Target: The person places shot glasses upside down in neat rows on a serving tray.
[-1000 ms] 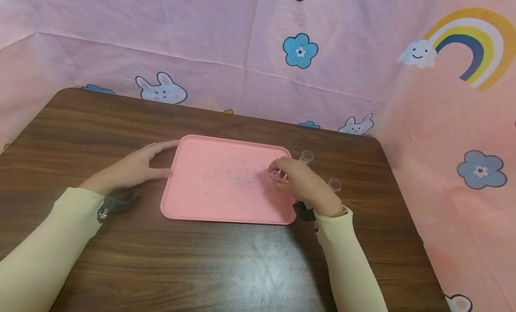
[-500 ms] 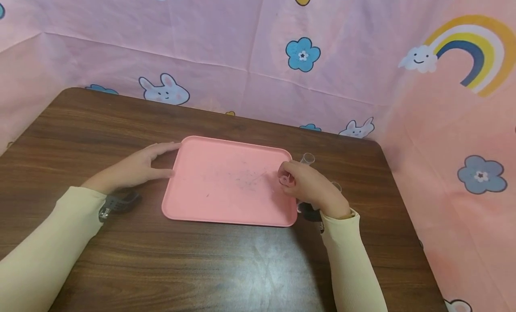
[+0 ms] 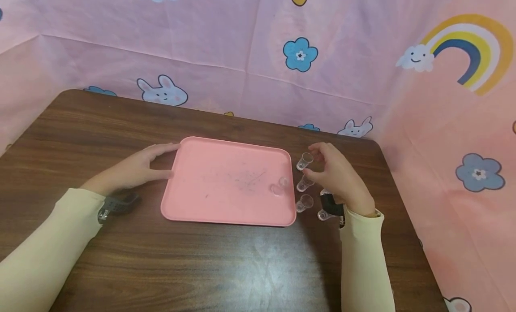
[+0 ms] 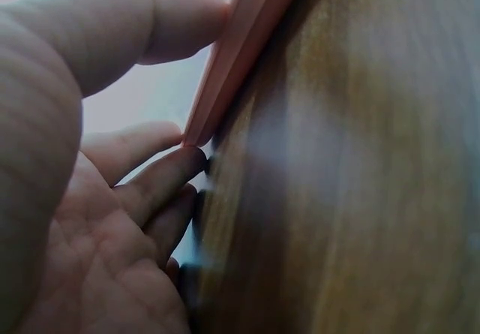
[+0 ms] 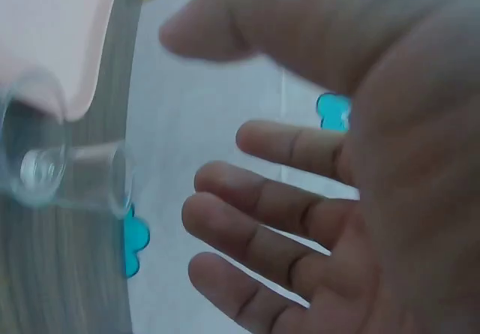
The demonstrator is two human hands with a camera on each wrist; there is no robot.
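My left hand (image 3: 135,168) rests at the left edge of the pink tray (image 3: 217,209), thumb and fingertips touching its rim. In the left wrist view its fingers (image 4: 161,184) are extended against the tray's side. A small clear shot glass (image 3: 277,189) stands inside the tray near its right edge. My right hand (image 3: 338,175) hovers just right of the tray with fingers spread, holding nothing. Between its thumb and fingers, in the head view, appears another shot glass (image 3: 304,161). The right wrist view shows a clear glass (image 5: 90,176) left of the loosely bent fingers.
More shot glasses line the table right of the tray: one in the middle (image 3: 304,184), one nearer (image 3: 305,203), and one partly hidden under the right wrist (image 3: 324,214). The brown wooden table (image 3: 181,267) meets a patterned cloth (image 3: 217,47) behind.
My right hand has let go of a shot glass, which now stands in the tray. It has moved right, over the glasses beside the tray. The left hand stays at the rim.
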